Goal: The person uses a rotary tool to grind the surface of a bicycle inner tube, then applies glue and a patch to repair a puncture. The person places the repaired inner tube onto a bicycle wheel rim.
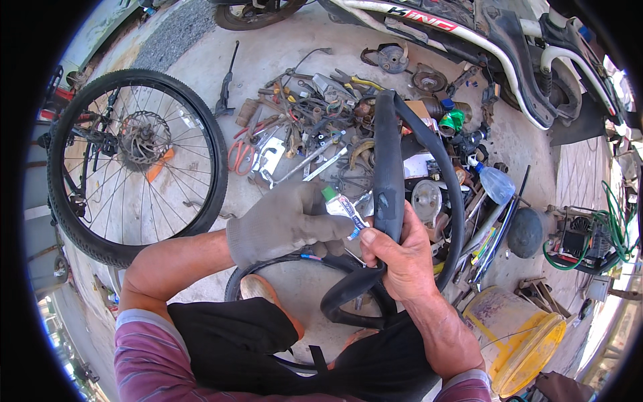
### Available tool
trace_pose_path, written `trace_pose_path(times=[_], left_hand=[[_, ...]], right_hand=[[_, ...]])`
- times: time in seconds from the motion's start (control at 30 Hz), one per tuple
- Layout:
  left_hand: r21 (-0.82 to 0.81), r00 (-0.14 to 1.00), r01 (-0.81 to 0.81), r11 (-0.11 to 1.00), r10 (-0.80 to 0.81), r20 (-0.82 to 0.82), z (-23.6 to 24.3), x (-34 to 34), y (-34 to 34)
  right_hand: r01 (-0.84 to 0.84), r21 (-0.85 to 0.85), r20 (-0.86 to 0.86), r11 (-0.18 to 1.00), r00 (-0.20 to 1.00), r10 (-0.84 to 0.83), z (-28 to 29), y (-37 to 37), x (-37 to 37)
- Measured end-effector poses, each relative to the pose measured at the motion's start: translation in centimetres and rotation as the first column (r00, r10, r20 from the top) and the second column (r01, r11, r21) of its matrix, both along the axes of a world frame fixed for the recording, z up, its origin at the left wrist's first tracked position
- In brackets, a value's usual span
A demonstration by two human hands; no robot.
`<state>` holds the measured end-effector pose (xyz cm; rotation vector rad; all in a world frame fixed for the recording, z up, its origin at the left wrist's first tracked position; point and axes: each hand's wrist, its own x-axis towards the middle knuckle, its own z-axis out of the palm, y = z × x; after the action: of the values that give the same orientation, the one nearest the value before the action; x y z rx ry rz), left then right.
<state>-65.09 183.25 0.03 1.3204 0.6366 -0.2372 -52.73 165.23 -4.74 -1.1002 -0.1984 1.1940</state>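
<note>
My left hand [276, 224], in a grey work glove, pinches a small silver squeeze tube [344, 210] with a green cap. The cap points up and to the left. Bare, my right hand [406, 260] grips a black bicycle inner tube [387, 151], which rises in a loop and hangs down past my wrist. A dull, scuffed patch [384, 203] shows on the inner tube just above my right thumb. That thumb is at the lower end of the squeeze tube; whether it presses on it is hard to tell. Below, a bicycle tyre [234, 284] lies around my feet.
At left stands a bicycle wheel [221, 151] with a disc rotor. Ahead is a heap of hand tools and metal parts [295, 110]. A plastic bottle [497, 184], a compressor [581, 236] and a yellow-rimmed bucket [492, 315] are on the right. A white-framed motorcycle [495, 43] stands beyond.
</note>
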Motion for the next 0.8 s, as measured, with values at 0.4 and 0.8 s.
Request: trace_pose_path(times=[0.4, 0.8], left_hand=[[0.389, 0.996, -0.042, 0.92, 0.006, 0.094, 0.6, 1.9, 1.1], [0.7, 0.936, -0.025, 0.713, -0.229, 0.266, 2.0, 2.5, 0.2]], right_hand=[[-0.052, 0.097, -0.222, 0.994, 0.972, 0.073, 1.0, -0.1, -0.5], [-0.102, 0.023, -0.141, 0.994, 0.984, 0.105, 0.7, -0.2, -0.8]])
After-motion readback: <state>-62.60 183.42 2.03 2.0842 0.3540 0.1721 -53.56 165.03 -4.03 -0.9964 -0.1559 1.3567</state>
